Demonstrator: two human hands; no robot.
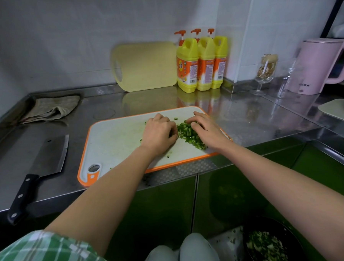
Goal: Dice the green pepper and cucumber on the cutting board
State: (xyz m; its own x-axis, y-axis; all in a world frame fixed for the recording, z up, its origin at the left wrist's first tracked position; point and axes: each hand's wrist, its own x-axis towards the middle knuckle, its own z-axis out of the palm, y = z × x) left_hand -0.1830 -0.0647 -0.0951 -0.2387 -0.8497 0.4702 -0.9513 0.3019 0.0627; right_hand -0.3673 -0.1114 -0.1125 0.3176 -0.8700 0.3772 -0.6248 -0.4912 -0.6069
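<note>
Both my forearms reach out over the counter edge to the cutting board (117, 139). My left hand (159, 131) lies knuckles up, fingers curled under, its thumb side pressed against the near-left flank of the pile of diced green pepper (190, 136). My right hand (205, 130) arches over the pile's far-right side, fingers bent, tips down among the pieces. The pile sits between my 2 hands on the right part of the board. My fingertips are buried or hidden, so I cannot tell whether either hand has closed on any dice or only hems them in. A few stray green bits lie scattered on the bare white surface.

Below the counter, at my right knee, a dark bowl (266, 223) holds chopped green and pale pieces; the blur hides what they are. The cleaver (48, 155) lies flat on the steel, left of the board. At the back wall stand 3 yellow pump bottles (200, 64), and further right a stemmed glass (266, 69) with something brownish inside, beside a pink kettle (318, 66).
</note>
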